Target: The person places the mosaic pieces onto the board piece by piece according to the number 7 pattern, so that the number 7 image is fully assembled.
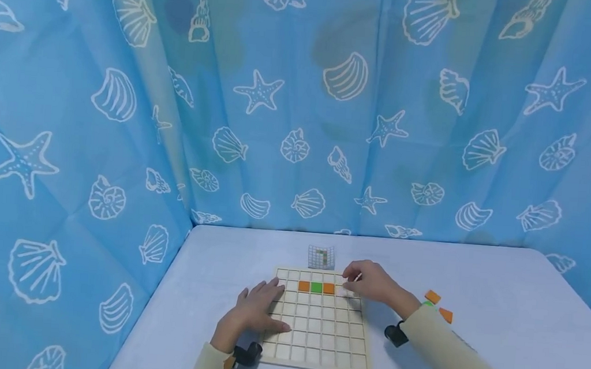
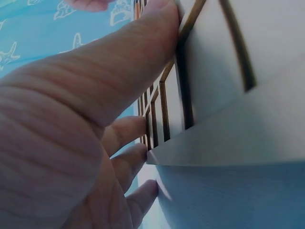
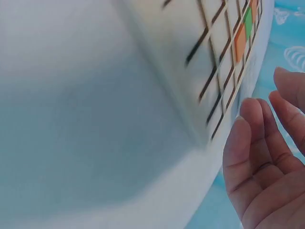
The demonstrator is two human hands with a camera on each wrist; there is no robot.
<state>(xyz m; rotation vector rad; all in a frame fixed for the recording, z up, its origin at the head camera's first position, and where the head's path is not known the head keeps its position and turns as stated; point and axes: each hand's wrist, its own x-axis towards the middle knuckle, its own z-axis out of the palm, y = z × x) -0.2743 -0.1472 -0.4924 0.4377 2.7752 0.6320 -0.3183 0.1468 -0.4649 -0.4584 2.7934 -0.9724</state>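
A pale wooden grid board point(image 1: 327, 359) lies on the table. In one of its upper rows an orange tile point(image 1: 304, 286), a green tile point(image 1: 316, 287) and another orange tile point(image 1: 328, 288) sit side by side. My left hand point(image 1: 253, 310) rests on the board's left edge, fingers spread and thumb on the grid, as the left wrist view also shows. Over the upper right corner hovers my right hand point(image 1: 373, 282), its fingers loosely bent. The right wrist view shows that hand point(image 3: 267, 171) apart from the board, with nothing visible between thumb and fingers.
Beyond the board's far edge lies a small gridded pattern card point(image 1: 321, 257). Loose orange tiles point(image 1: 432, 297) and a partly hidden green tile point(image 1: 428, 303) lie right of the board, by the right sleeve point(image 1: 454, 353). A blue shell-print curtain point(image 1: 302, 104) hangs behind the white table point(image 1: 514, 317).
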